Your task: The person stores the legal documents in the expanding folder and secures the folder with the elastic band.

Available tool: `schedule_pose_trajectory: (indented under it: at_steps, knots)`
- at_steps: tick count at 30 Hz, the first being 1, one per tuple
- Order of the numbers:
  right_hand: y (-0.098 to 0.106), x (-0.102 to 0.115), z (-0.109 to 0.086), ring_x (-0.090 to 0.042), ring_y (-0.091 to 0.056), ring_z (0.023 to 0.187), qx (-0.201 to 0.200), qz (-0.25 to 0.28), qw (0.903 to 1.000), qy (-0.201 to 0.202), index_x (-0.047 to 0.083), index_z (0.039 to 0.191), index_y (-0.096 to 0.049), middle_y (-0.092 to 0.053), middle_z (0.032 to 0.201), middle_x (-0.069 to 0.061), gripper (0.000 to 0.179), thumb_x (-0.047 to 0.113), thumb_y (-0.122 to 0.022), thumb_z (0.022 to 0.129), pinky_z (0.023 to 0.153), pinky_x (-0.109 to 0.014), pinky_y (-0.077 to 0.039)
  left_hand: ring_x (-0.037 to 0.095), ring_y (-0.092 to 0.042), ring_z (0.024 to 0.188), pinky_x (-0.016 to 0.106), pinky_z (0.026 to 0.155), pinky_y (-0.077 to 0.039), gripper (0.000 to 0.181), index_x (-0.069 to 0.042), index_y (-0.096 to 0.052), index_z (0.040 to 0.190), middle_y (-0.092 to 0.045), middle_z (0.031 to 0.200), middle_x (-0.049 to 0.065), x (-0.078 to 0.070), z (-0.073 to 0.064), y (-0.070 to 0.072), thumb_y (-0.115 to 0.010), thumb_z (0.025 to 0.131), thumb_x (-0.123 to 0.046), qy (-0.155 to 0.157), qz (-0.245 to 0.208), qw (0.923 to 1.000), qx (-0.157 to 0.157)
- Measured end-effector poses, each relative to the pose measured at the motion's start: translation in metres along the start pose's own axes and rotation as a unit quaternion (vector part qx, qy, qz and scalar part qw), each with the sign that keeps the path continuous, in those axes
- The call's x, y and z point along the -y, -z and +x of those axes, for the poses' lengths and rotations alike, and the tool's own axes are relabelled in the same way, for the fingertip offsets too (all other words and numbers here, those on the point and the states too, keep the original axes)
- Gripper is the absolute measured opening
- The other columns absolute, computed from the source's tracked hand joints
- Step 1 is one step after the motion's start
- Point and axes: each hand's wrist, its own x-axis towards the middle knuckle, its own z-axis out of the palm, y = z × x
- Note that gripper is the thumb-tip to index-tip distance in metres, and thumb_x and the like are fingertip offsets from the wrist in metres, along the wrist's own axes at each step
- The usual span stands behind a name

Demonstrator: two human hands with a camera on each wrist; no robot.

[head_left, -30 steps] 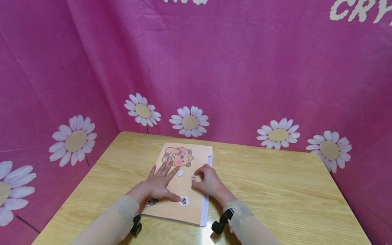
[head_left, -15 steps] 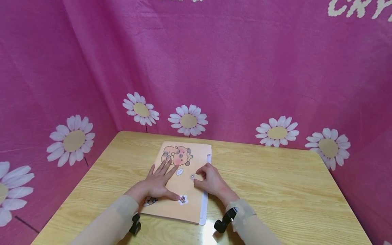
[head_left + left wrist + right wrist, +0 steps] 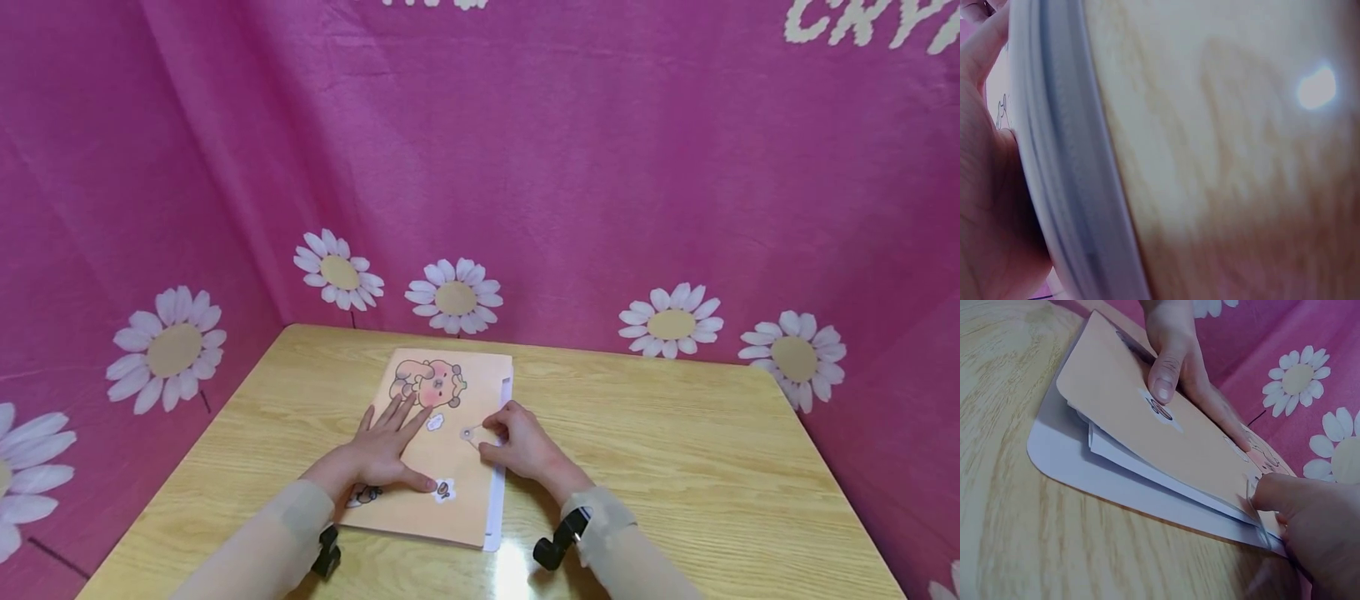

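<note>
A peach document folder (image 3: 461, 508) with a cartoon bear lies on the wooden table. My left hand (image 3: 381, 457) rests flat on its cover, fingers spread and thumb beside a small flower-shaped picture. At the folder's right side, my right hand (image 3: 525, 446) pinches a thin elastic cord (image 3: 1251, 495) between thumb and fingertips. Two strands of that cord run from the fingers to a small round button (image 3: 467, 433) on the cover. In the right wrist view the cord loops over the open edge, where white inner layers (image 3: 1147, 472) show between cover and back.
The wooden table (image 3: 660, 467) reaches out to both sides. A pink cloth (image 3: 562, 167) with white daisies hangs behind it and on the left. Black wrist cameras (image 3: 561, 542) sit under both forearms, low over the tabletop.
My right hand has drawn slightly away from the button, and the cord strands now show stretched between them. The left hand stays on the cover. The whole view has shifted a little.
</note>
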Motion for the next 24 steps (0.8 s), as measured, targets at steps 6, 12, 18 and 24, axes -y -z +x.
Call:
schedule_pose_trajectory:
  at_steps: [6,12,18,24]
  knots:
    - [0.009,0.000,-0.003,-0.018,-0.053,0.090,0.022,0.003,0.9997,0.000,-0.002,0.122,-0.076,-0.055,0.100,-0.005,0.039,0.018,-0.083,0.089,0.076,-0.032,-0.048,0.033,0.012,0.160,0.066,0.120,0.009,0.129,-0.026,-0.013,0.172,0.005,0.177,0.008,0.001,0.000,-0.001,-0.067,0.073,-0.088,-0.005,0.002,1.0000,-0.003]
    - [0.015,-0.003,-0.006,-0.017,-0.052,0.089,0.031,-0.002,0.9994,0.014,-0.002,0.124,-0.076,-0.055,0.101,-0.005,0.037,0.016,-0.081,0.092,0.076,-0.030,-0.048,0.033,0.012,0.160,0.066,0.120,0.009,0.128,-0.025,-0.014,0.172,0.004,0.177,0.009,0.001,-0.001,0.000,-0.067,0.073,-0.087,-0.010,0.001,0.9999,-0.007]
    - [0.019,-0.004,-0.008,-0.017,-0.051,0.088,0.036,-0.002,0.9992,0.016,-0.003,0.125,-0.075,-0.054,0.100,-0.005,0.038,0.016,-0.081,0.093,0.075,-0.030,-0.047,0.034,0.011,0.160,0.067,0.120,0.008,0.128,-0.024,-0.014,0.172,0.004,0.177,0.009,0.001,0.000,0.000,-0.068,0.074,-0.086,-0.009,0.001,0.9999,-0.007]
    - [0.022,-0.004,-0.013,-0.016,-0.050,0.088,0.037,-0.009,0.9992,0.016,-0.004,0.127,-0.074,-0.053,0.100,-0.004,0.040,0.015,-0.081,0.093,0.076,-0.030,-0.047,0.034,0.011,0.160,0.066,0.120,0.009,0.130,-0.023,-0.013,0.172,0.005,0.177,0.010,0.000,-0.001,0.000,-0.068,0.073,-0.087,-0.006,-0.002,1.0000,-0.001]
